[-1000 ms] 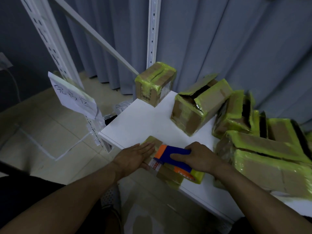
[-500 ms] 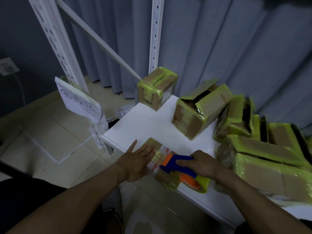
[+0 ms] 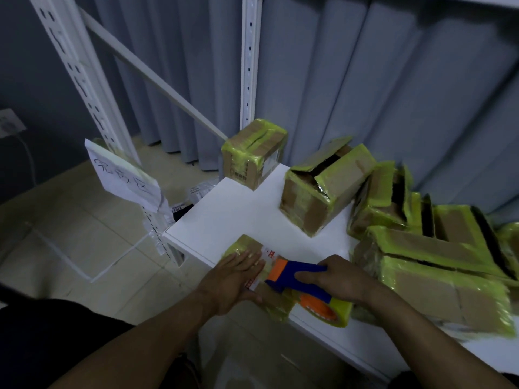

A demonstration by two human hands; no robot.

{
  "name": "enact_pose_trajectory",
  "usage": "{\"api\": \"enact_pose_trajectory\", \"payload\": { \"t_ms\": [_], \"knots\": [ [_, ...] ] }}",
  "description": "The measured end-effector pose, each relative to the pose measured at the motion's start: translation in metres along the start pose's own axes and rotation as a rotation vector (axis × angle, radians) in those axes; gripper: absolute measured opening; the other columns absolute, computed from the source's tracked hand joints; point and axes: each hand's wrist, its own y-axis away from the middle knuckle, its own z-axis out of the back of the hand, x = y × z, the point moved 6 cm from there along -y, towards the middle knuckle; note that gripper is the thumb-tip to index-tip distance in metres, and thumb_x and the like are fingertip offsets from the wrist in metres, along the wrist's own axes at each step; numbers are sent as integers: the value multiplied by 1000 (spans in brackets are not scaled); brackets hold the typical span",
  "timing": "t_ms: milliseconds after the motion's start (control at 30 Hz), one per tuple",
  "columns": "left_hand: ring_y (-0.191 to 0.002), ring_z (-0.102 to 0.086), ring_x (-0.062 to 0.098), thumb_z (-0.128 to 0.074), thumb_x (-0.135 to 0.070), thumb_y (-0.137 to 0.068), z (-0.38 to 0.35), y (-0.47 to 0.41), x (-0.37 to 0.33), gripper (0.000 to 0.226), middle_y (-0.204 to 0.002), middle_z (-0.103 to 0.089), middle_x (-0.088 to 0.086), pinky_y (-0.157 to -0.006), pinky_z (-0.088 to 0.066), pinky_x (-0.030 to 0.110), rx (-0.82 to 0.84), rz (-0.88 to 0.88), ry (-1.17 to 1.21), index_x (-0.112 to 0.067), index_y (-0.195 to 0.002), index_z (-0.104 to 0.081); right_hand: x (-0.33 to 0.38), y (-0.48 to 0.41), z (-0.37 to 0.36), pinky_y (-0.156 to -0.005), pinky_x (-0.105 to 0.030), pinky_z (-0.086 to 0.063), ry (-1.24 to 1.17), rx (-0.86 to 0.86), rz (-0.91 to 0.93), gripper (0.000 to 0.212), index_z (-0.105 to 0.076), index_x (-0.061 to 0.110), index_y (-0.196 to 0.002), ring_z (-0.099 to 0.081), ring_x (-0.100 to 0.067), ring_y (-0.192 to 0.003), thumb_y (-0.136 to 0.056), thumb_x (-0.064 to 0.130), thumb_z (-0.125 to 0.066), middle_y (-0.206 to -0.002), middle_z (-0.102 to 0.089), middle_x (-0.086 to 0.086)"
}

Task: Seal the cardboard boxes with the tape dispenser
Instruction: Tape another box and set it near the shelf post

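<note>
Right hand [image 3: 337, 279]: fingers curled round the blue handle of the tape dispenser [image 3: 283, 272], thumb laid along the near side; a full grip.
Tape dispenser: blue body with an orange front, lying across the top of the small box [image 3: 247, 245]. Its tape roll [image 3: 323, 308], yellow-green, hangs at the box's near side by the shelf's front edge.
Left hand [image 3: 233, 279]: flat, fingers straight and together, pressing on the top of the small box just left of the dispenser; it grasps nothing.
Small box: cardboard, edges wrapped in yellow-green tape, white label with red print on top; sits at the front edge of the shelf [image 3: 238, 211].
Shelf: white board, bare in the middle.
Sealed box [image 3: 252, 153]: back left corner, touching the slotted post [image 3: 250, 66].
Open box [image 3: 323, 192]: mid-shelf, one top flap raised.
Pile of boxes [image 3: 435, 262]: right side, taped, leaning on one another, just beside the right hand.
Paper sign [image 3: 123, 175]: handwritten, hung on the front left post.
Curtain [image 3: 393, 108]: grey, behind the shelf.
</note>
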Motion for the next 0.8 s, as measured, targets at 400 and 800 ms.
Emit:
{"api": "enact_pose_trajectory", "payload": {
  "t_ms": [400, 800],
  "knots": [
    [-148, 14, 12, 13, -97, -60, 11, -5, 12, 115, -162, 6, -13, -122, 8, 32, 36, -29, -32, -35, -156, -5, -15, 0, -11, -47, -15, -38, -44, -31, -39, 48, -68, 14, -72, -56, -1, -45, -86, 60, -72, -61, -65, 4],
    [-148, 25, 19, -38, -91, -73, 17, -5, 28, 101, -162, 18, -13, -118, 18, 39, 103, -18, -14, -48, -153, 5, 19, -28, -30, -59, -24, -44, -55, -58, 1, 56, -69, 7, -83, -62, -13, -60, -84, 63, -70, -72, -68, -5]
  ]
}}
